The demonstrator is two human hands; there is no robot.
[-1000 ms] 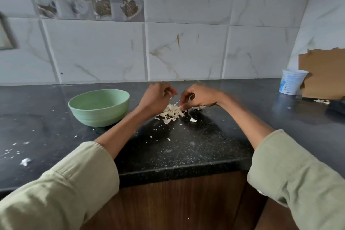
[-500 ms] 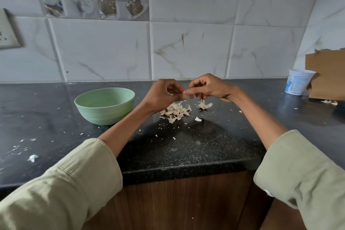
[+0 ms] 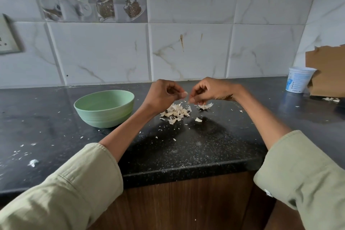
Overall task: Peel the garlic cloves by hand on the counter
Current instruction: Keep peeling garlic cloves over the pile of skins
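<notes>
My left hand (image 3: pixel 162 96) is raised just above the counter and pinches a small pale garlic clove (image 3: pixel 183 95) at its fingertips. My right hand (image 3: pixel 211 91) sits a finger's width to the right of it, fingers curled, pinching what looks like a thin bit of garlic skin (image 3: pixel 188 101) beside the clove. Most of the clove is hidden by the fingers. Under both hands lies a pile of garlic skins (image 3: pixel 175 112), with a smaller heap (image 3: pixel 205 106) below my right hand.
A pale green bowl (image 3: pixel 104 111) stands left of my left forearm on the dark speckled counter (image 3: pixel 186 147). At the far right are a white cup (image 3: pixel 298 80) and torn cardboard (image 3: pixel 328 71). Skin flecks are scattered across the counter's left part.
Both hands rose from the pile of skins and met at the fingertips. They have now drawn slightly apart, the right one moving right.
</notes>
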